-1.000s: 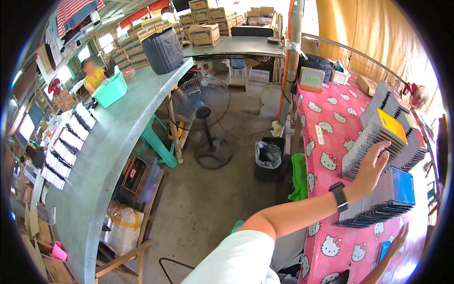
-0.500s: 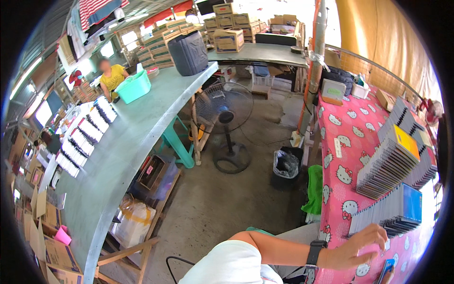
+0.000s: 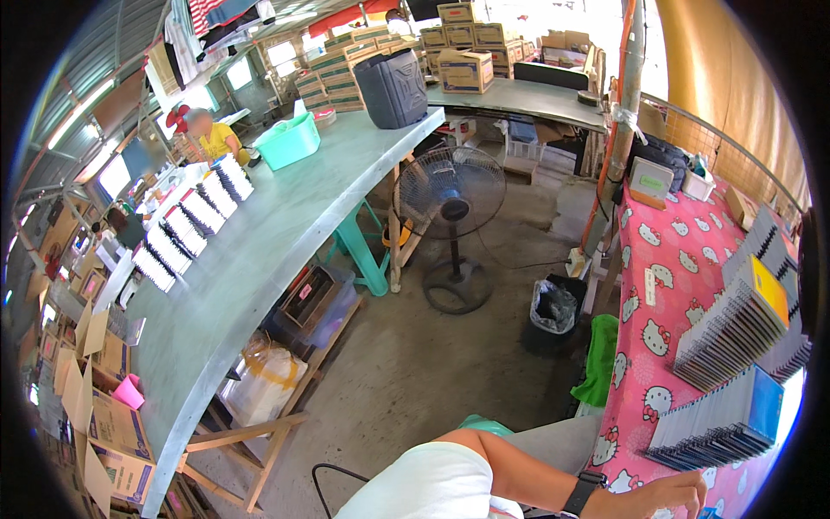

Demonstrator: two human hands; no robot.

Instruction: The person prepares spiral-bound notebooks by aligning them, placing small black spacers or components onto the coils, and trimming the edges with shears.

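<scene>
My left hand (image 3: 661, 496), with a dark watch (image 3: 584, 493) on its wrist, is over the pink table by the lower right rim. Its fingers are bent downward and close together, and their tips are cut off by the picture's edge. Whatever they grip is hidden. A sliver of something blue (image 3: 709, 513) shows beside the fingertips. My right hand is out of the picture. Just beyond my left hand lies a row of spiral-bound notebooks (image 3: 705, 419) with a blue cover at its end. Behind it leans another stack of notebooks (image 3: 733, 322) with a yellow cover.
The pink patterned tablecloth (image 3: 641, 372) covers the table at right. A black bin (image 3: 553, 304), a standing fan (image 3: 454, 210) and a green cloth (image 3: 596, 363) are below. On the long grey table (image 3: 259, 229) stand more notebooks (image 3: 194, 221) and a turquoise basin (image 3: 290, 143); a person (image 3: 220, 140) sits behind.
My left hand has moved down toward the lower edge, its spread fingers now bent together. My right hand's fingers, holding something blue, have left the picture. The whole view has shifted.
</scene>
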